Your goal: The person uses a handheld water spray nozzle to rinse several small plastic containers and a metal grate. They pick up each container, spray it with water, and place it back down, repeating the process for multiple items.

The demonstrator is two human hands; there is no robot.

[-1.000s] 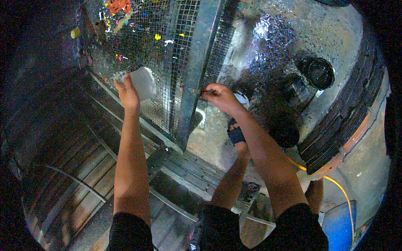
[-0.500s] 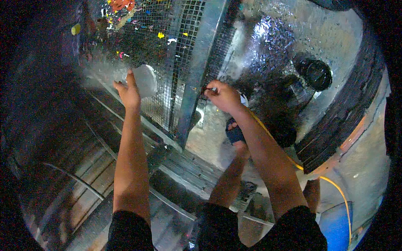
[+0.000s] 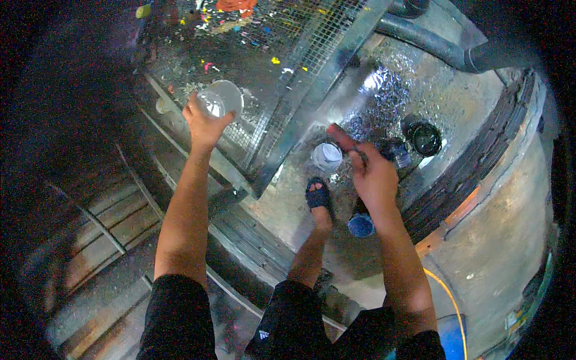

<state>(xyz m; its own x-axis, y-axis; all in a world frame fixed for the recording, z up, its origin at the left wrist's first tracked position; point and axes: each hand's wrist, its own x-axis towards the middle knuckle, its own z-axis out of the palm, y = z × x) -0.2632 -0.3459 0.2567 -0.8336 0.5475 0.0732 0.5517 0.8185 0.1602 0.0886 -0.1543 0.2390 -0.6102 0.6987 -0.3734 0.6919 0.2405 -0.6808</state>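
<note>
My left hand [image 3: 207, 124] grips a translucent plastic tub [image 3: 225, 96] by its side, above a wire-mesh grate [image 3: 294, 78]. In my right hand [image 3: 377, 177] is a red spray nozzle [image 3: 342, 137], slightly blurred, with pale mist at its tip. It points up and left toward the grate's metal frame. Just left of the right hand, a white tub [image 3: 327, 156] stands on the wet floor. Below that hand sits a blue round container [image 3: 361, 225]. Farther right are a black round container [image 3: 425, 139] and a clear one [image 3: 396, 152].
Paint-coloured scraps [image 3: 276, 60] dot the grate. A dark pipe [image 3: 420, 37] crosses the far right. A dark raised kerb [image 3: 474, 159] borders the wet floor. My sandalled foot [image 3: 318, 195] is near the white tub; a yellow hose [image 3: 449, 285] runs at lower right.
The view has shifted. My right hand has swung right, away from the grate's frame, and the red nozzle now shows. The left hand has turned the tub so its inside shows.
</note>
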